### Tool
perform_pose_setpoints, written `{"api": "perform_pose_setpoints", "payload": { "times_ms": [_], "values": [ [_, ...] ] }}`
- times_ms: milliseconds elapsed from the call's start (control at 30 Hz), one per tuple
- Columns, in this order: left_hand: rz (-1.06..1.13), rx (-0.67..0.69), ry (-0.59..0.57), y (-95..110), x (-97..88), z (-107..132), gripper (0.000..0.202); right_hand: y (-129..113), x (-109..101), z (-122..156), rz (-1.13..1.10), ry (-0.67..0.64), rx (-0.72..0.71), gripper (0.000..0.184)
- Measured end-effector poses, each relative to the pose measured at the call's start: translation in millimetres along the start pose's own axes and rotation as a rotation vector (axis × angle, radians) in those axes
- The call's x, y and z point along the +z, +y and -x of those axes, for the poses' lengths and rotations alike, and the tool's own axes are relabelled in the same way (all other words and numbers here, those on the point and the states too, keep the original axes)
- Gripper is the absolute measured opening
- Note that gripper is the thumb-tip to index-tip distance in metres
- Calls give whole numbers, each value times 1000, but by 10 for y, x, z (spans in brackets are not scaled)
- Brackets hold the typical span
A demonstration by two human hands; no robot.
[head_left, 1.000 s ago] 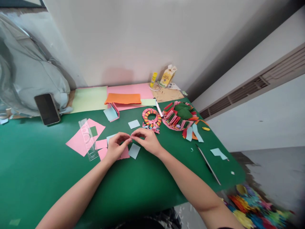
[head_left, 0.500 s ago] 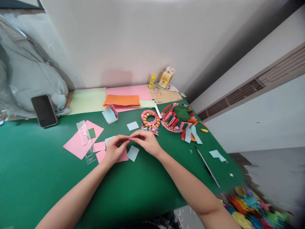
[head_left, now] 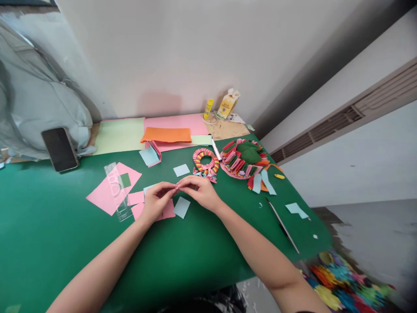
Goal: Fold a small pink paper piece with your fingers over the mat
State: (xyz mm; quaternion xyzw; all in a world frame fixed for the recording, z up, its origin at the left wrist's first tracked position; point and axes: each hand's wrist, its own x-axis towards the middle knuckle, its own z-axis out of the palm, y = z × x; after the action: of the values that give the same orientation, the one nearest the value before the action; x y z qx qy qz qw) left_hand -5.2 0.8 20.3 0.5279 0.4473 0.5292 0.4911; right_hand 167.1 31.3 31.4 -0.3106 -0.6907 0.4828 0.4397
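Both hands meet over the green table [head_left: 65, 243], fingertips pinched together on a tiny paper piece [head_left: 177, 187], too small to tell colour or fold. Left hand [head_left: 158, 201] is curled narrow, thumb & forefinger nipping the piece from its side; right hand [head_left: 202, 191] does the same from opp. side, knuckles up. Under left hand lie pink paper squares [head_left: 166, 211]; a light blue square [head_left: 181, 207] sits just beside, btwn the wrists. Clear ruler [head_left: 116, 191] lies across a big pink sheet [head_left: 102, 196] to the left. Striped paper ring [head_left: 206, 159] and a heap of folded paper pieces [head_left: 246, 157] sit beyond right hand. Phone [head_left: 59, 149] at far left.
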Motion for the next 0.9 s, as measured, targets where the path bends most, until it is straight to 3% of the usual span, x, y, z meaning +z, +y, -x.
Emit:
{"api": "perform_pose_setpoints", "payload": {
  "times_ms": [433, 900],
  "values": [
    [14, -33, -5, 7, -10, 0, 16, -4, -12, 2, 15, -19, -26, 11],
    [-117, 89, 4, -19, -26, -1, 12, -5, 30, 28, 42, -13, 5, 17]
  ]
}}
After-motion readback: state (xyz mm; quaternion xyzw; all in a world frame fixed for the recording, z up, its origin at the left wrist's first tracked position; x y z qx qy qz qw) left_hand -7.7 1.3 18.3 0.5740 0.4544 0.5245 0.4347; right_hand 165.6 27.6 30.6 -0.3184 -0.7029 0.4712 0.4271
